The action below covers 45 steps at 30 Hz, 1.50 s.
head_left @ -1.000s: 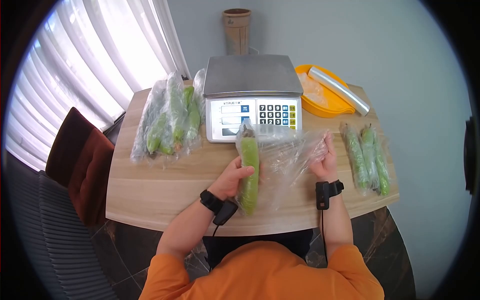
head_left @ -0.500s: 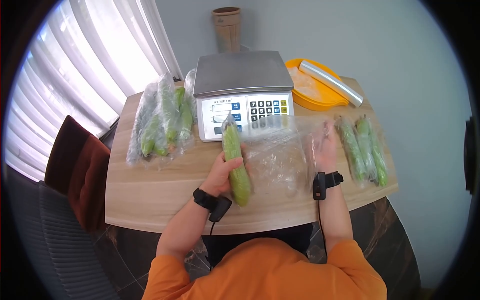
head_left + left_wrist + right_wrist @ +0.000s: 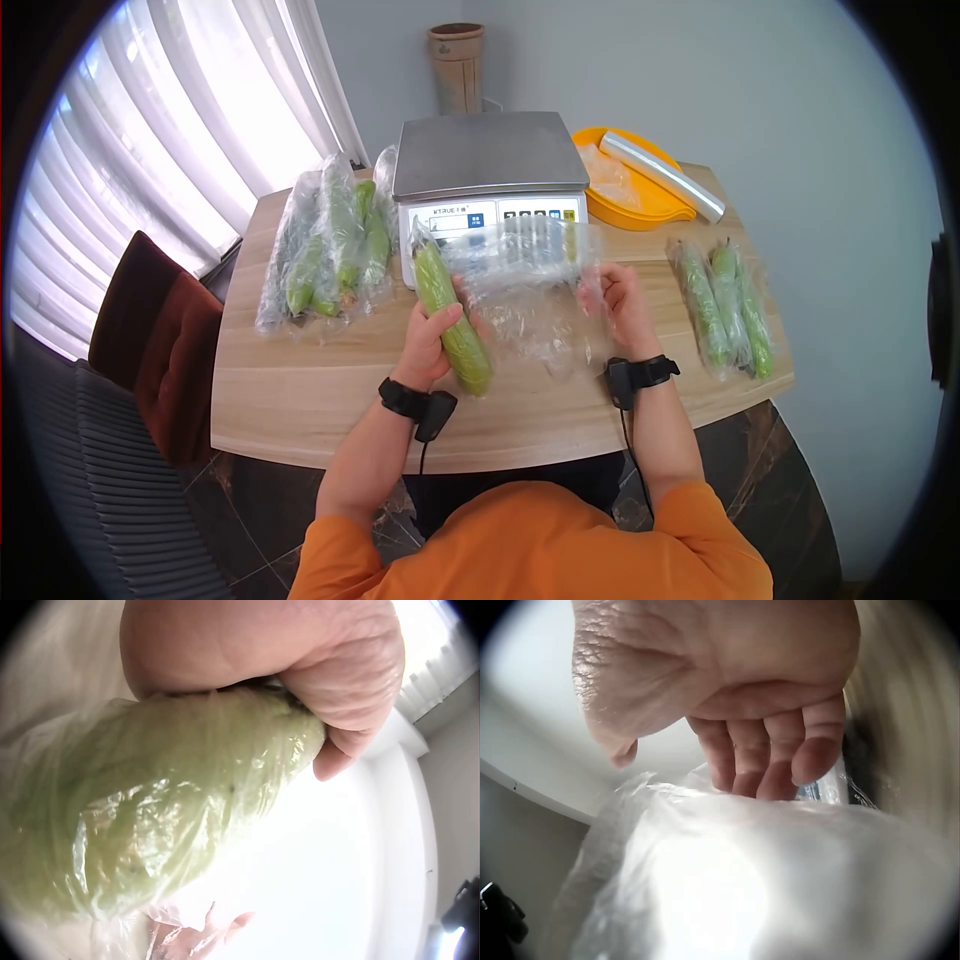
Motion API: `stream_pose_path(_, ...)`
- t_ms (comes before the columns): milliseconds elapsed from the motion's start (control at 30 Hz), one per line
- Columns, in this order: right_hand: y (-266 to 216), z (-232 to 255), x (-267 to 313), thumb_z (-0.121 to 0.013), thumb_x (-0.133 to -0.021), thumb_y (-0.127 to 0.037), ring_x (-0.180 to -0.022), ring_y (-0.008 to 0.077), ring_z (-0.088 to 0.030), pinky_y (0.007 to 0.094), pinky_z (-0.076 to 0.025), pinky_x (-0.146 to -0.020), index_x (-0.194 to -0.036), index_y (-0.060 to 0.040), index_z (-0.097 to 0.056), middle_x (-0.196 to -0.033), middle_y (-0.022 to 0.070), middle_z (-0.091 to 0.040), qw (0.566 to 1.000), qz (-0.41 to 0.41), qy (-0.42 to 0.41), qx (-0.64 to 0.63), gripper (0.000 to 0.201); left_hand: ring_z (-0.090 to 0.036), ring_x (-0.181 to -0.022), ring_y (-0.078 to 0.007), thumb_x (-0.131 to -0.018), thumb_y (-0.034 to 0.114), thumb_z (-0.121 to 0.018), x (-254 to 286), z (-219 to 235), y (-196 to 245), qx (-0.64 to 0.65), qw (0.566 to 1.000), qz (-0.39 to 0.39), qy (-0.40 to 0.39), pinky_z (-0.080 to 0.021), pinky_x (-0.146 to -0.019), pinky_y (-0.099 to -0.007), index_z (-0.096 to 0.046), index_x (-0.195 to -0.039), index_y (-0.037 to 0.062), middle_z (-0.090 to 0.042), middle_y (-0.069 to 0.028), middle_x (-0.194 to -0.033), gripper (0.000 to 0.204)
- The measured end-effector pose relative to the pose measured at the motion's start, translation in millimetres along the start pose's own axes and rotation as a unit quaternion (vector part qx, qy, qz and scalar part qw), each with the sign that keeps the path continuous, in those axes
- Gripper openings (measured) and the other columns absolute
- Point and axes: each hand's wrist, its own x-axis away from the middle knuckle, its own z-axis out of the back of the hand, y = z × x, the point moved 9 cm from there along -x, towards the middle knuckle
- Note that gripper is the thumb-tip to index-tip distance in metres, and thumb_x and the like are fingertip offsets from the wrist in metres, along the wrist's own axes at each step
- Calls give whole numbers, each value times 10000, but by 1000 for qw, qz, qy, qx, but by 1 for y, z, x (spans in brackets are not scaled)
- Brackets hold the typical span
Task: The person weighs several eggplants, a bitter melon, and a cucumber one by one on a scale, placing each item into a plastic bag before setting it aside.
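Observation:
A long light-green gourd [image 3: 448, 315] in clear plastic slants in front of the scale. My left hand [image 3: 424, 345] grips it around the middle, thumb across the top. The left wrist view shows the shiny film smooth and wrinkled over the gourd's skin [image 3: 172, 795]. A loose sheet of clear plastic [image 3: 525, 310] spreads from the gourd toward the right. At its right edge is my right hand [image 3: 625, 310], palm up. In the right wrist view its fingers [image 3: 780, 761] bend loosely against the plastic [image 3: 795, 855], with the thumb apart from them.
Behind the plastic stands a white scale [image 3: 490, 165] with a steel top. Bagged green vegetables [image 3: 335, 245] lie at left, several wrapped gourds [image 3: 730, 310] at right. A yellow basin [image 3: 650, 215] holds a plastic roll [image 3: 665, 175]. A brown pot [image 3: 457, 70] stands behind.
The left hand has moved left and away from the body with the gourd, whose top now tilts left. The right hand has moved left, its fingers more bent, and the plastic hangs looser.

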Motion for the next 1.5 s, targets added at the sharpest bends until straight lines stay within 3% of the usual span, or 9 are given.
stream_pose_path(133, 8, -9, 0, -610, -911, -291, -741, 170, -610, 276, -491, -656, -970, -47, -572, -872, 98, -659, 991, -22, -73, 109, 254, -604, -845, -220, -848, 122, -634, -1, 3, 0, 10, 1000, 2, 9, -535, -758, -440, -477, -1271, 76, -549, -39, -1034, 454)
stream_pose_path(433, 5, -20, -3, -691, -859, -265, -727, 141, -577, 264, -470, -646, -934, -75, -546, -802, 33, -591, 997, -31, -68, -14, 251, -600, -847, -174, -871, 150, -612, 1, 5, 5, -8, 999, -7, 31, -531, -717, -341, -486, -1283, 47, -566, -50, -997, 442)
stream_pose_path(533, 18, -12, 7, -708, -831, -277, -762, 126, -558, 254, -453, -647, -887, -81, -552, -916, 43, -593, 958, -133, -82, 241, 257, -576, -856, -139, -871, 160, -612, 1, 9, 8, -48, 998, -23, 39, -505, -721, -300, -500, -1286, 44, -568, -35, -985, 445)
stream_pose_path(700, -9, -28, 12, -698, -814, -314, -1010, 216, -563, 416, -450, -881, -928, -100, -630, -1069, 100, -610, 988, -17, -152, -13, 251, -546, -867, -107, -861, 165, -629, 3, 4, 17, -100, 993, -50, 48, -475, -736, -271, -519, -1269, 25, -564, -15, -992, 445)
stream_pose_path(933, -44, -21, 20, -609, -839, -370, -1190, 348, -489, 589, -361, -1006, -1080, -118, -657, -1191, 56, -612, 892, 63, -234, -381, 352, -555, -856, -105, -854, 134, -642, 2, 7, 18, -117, 991, -61, 35, -476, -735, -272, -520, -1252, 10, -572, -17, -990, 434)
stream_pose_path(1033, -37, -26, 23, -533, -853, -517, -1204, 398, -472, 606, -359, -995, -994, -82, -678, -1285, 154, -546, 871, 19, -287, -399, 479, -567, -850, -110, -858, 108, -636, 0, 12, 14, -93, 994, -53, 34, -484, -740, -275, -510, -1255, 11, -580, -22, -987, 428)
stream_pose_path(1133, 18, -1, 11, -595, -851, -431, -1149, 404, -518, 615, -449, -863, -1041, -33, -651, -1243, 192, -561, 948, -101, -193, -233, 445, -583, -872, -119, -876, 111, -624, -2, 11, 13, -56, 997, -58, 12, -493, -763, -282, -495, -1264, 11, -595, -36, -1006, 422)
stream_pose_path(1333, 30, -60, 41, -639, -849, -158, -904, 316, -640, 406, -534, -689, -1150, -8, -588, -1113, 171, -630, 941, -226, -181, 176, 340, -597, -927, -129, -942, 161, -568, -4, -5, 12, -25, 998, -60, -25, -494, -818, -280, -477, -1292, 14, -615, -55, -1073, 391)
stream_pose_path(1500, 21, -66, 39, -625, -875, -182, -871, 252, -642, 313, -514, -723, -1151, -19, -601, -1108, 152, -631, 967, -143, -210, 4, 322, -597, -939, -118, -972, 164, -523, -3, -4, 4, -38, 999, -33, -15, -498, -816, -272, -480, -1299, 15, -619, -51, -1089, 361)
